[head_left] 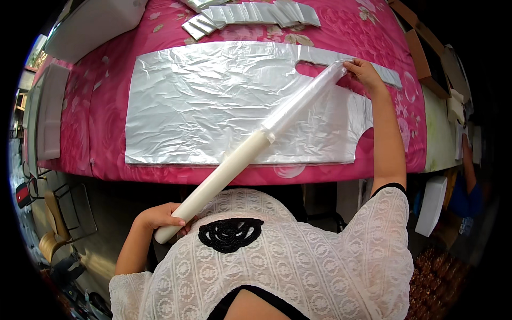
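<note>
A long white roll (229, 170) slants from my belly up toward the table's far right. My left hand (160, 216) grips its near end. A clear plastic sleeve (304, 98) covers the roll's far half, and my right hand (362, 72) pinches the sleeve's far tip. Under the roll lies a flat stack of silvery plastic bags (213, 101) with cut-out handles, spread on the pink flowered tablecloth (106, 112).
A row of folded silvery bags (250, 15) lies at the table's far edge. White foam boards (53, 106) rest at the left. Brown cardboard boxes (421, 53) stand at the right. A wooden chair (53, 229) is on the floor at lower left.
</note>
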The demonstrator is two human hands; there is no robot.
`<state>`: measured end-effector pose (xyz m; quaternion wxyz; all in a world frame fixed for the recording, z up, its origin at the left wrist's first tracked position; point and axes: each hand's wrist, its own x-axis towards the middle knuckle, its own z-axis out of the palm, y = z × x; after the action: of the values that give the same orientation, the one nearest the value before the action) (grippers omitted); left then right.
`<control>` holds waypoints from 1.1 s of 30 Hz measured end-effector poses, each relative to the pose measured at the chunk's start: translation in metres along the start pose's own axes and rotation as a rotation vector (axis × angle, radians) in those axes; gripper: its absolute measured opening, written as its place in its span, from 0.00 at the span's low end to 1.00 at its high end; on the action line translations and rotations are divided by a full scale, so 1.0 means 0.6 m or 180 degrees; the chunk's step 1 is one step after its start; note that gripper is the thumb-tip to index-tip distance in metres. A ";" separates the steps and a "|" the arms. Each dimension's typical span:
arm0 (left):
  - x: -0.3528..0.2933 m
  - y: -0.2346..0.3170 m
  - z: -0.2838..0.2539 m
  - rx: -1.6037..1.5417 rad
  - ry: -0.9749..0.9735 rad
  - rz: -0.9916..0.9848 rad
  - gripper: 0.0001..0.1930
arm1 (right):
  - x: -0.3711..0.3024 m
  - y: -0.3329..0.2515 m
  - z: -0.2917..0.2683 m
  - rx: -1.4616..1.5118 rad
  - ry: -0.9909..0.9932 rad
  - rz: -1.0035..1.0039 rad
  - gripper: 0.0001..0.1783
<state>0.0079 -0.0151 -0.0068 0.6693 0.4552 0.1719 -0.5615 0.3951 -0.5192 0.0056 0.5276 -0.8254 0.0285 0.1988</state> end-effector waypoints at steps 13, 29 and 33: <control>0.044 0.317 0.081 0.4978 0.1545 0.1144 0.24 | 0.030 -0.056 0.173 0.0234 -0.1118 -0.0401 0.10; 0.195 0.216 0.082 0.6124 0.0610 0.2979 0.49 | 0.040 -0.097 0.224 -0.0751 -0.0388 -0.0523 0.12; 0.198 0.188 0.099 0.6060 0.0992 0.2839 0.48 | -0.090 -0.142 0.268 -0.1017 0.0012 -0.0735 0.13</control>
<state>0.1303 -0.1387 -0.0165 0.1532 0.8802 -0.4370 -0.1039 0.3193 -0.3485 0.0398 0.4091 -0.8968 -0.0973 0.1374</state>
